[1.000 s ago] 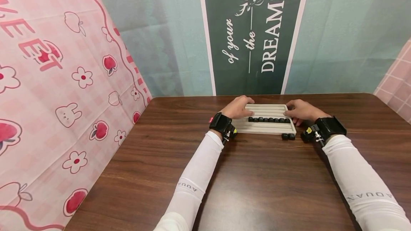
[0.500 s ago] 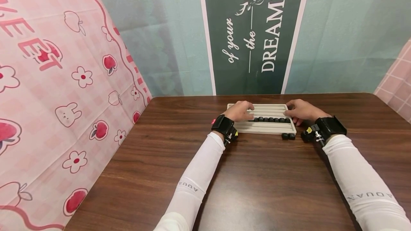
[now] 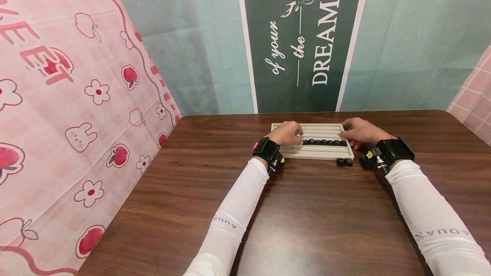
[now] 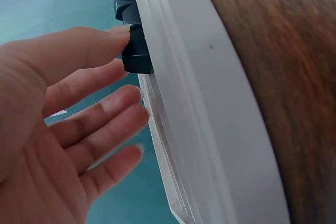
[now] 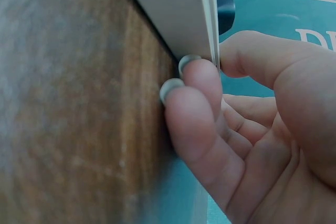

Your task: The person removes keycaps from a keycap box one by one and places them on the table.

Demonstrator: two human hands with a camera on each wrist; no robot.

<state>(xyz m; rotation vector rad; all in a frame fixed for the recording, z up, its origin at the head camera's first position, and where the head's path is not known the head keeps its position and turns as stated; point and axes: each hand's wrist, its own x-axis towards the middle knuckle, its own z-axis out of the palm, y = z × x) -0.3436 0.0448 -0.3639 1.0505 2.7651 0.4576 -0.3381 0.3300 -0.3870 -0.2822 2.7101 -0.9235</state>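
A pale ridged tray (image 3: pixel 312 154) lies near the table's back edge, with a row of small black pieces (image 3: pixel 324 142) along one ridge. Over the tray's left part is the left hand (image 3: pixel 285 134). In the left wrist view its thumb and index finger pinch the end black piece (image 4: pixel 137 60), while the other fingers spread beside the tray (image 4: pixel 223 114). The right hand (image 3: pixel 363 131) grips the tray's right edge. The right wrist view shows its thumb on one side of the tray wall (image 5: pixel 176 9) and fingertips on the other.
Two loose black pieces (image 3: pixel 344 162) sit on the brown table (image 3: pixel 307 216), just in front of the tray's right front corner. Behind the table hangs a green and teal cloth (image 3: pixel 207 54); a pink patterned cloth (image 3: pixel 111 122) stands at the left.
The left hand has moved toward the row and slightly right, now covering its left end, and uncovers the tray's back left corner. The right hand has stayed on the tray's right edge.
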